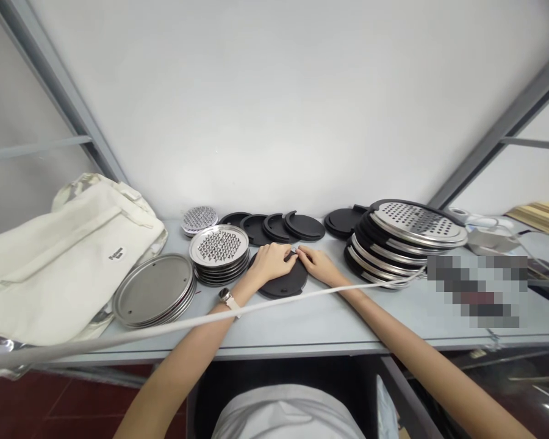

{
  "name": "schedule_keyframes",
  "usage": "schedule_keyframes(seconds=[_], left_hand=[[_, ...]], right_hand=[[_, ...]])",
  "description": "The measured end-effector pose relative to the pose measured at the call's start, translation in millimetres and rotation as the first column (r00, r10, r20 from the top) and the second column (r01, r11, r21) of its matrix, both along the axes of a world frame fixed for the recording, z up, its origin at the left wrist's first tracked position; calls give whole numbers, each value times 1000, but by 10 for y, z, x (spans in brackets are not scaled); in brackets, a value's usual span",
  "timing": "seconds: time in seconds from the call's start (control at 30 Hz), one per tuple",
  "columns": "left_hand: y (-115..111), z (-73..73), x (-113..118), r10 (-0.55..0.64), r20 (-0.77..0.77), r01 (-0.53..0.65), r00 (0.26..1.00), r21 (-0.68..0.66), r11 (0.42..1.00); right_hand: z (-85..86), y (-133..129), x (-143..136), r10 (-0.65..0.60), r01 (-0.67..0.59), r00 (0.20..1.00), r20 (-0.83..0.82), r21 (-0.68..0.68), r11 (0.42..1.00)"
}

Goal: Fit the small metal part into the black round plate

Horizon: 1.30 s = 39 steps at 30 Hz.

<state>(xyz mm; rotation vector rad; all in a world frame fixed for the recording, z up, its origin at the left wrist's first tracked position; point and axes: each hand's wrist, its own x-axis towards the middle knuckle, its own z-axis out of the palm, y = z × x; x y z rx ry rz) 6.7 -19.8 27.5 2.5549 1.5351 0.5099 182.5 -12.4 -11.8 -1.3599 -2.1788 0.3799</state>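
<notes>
In the head view a round black disc (281,283) lies flat on the table in front of me. My left hand (272,263) rests over its upper left part, fingers curled round its far edge and thumb pointing right. My right hand (318,264) is closed at the disc's upper right edge, its fingertips close to the left thumb. A small shiny bit shows between the fingertips, too small to name. Just left stands a stack of round metal grater plates (219,247). Behind my hands several black discs with raised rims (304,226) lie overlapping.
At left are stacked plain metal discs (158,289) and a cream bag (73,262). To the right rises a tall stack of black rings and grater plates (409,222). A white cable (165,331) crosses in front of my forearms. Grey posts (498,128) frame the table.
</notes>
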Motion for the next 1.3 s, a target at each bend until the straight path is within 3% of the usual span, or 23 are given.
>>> schedule_keyframes(seconds=[0.8, 1.3], left_hand=[[48, -17, -9, 62, -58, -62, 996, 4, 998], [39, -19, -60, -44, -69, 47, 997, 42, 998]], right_hand=[[-4, -27, -10, 6, -3, 999, -53, 56, 998], [-21, 137, -26, 51, -50, 998, -48, 19, 999]])
